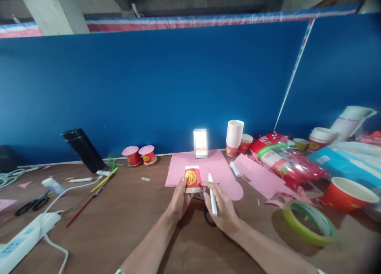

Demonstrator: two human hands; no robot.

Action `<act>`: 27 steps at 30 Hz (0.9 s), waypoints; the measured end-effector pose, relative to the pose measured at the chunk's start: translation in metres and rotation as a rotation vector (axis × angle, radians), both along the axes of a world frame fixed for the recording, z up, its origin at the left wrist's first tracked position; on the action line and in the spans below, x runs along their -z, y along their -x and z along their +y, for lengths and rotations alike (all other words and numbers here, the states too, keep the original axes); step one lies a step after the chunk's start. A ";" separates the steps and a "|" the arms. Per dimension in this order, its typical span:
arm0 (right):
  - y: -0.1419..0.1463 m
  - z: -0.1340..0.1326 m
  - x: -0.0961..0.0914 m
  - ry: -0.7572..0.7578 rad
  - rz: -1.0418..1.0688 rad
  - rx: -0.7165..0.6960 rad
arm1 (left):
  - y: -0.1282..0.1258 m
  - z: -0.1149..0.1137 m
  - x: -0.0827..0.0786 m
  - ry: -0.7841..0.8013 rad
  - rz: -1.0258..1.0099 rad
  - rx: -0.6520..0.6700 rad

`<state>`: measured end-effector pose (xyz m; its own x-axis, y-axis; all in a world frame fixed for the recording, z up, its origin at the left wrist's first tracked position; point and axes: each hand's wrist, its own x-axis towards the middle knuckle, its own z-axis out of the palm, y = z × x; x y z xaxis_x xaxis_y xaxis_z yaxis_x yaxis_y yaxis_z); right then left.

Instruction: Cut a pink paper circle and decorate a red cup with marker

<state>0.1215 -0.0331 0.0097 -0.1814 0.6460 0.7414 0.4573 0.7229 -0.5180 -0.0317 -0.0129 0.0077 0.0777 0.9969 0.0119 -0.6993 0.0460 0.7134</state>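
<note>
My left hand (179, 200) is closed around the side of a red paper cup (193, 178) with a gold round print and a white band at its top. My right hand (223, 206) grips a white marker (212, 198), its tip pointing up and away from me. The fingertips of that hand also touch the cup's right side. Under my right hand lie scissors, with a black handle loop (210, 217) showing and the rest mostly hidden. Just behind the cup are pink paper sheets (178, 168), and a rounded pink piece (233, 189) lies to the right.
Two red cups with pink discs (139, 155) stand back left, near a black bottle (83, 151). A power strip (28, 238) and scissors (32, 203) lie left. To the right are stacked cups (234, 137), a red plastic bag (276, 155), a tape roll (309, 223) and a large cup (349, 194).
</note>
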 end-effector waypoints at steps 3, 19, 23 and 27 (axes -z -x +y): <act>0.000 0.001 0.002 -0.005 -0.001 0.009 | 0.001 0.000 0.000 -0.023 0.028 -0.009; 0.001 0.000 -0.001 0.000 -0.016 0.036 | -0.001 -0.003 -0.002 -0.027 0.068 0.041; 0.001 0.000 -0.002 0.007 -0.015 0.033 | 0.000 -0.002 -0.002 -0.013 0.083 0.053; 0.000 0.001 -0.001 0.010 -0.012 0.032 | 0.000 -0.003 -0.004 -0.027 0.084 0.045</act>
<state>0.1212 -0.0323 0.0111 -0.1699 0.6588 0.7329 0.4864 0.7029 -0.5191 -0.0318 -0.0159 0.0113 0.1245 0.9918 0.0304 -0.6349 0.0561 0.7705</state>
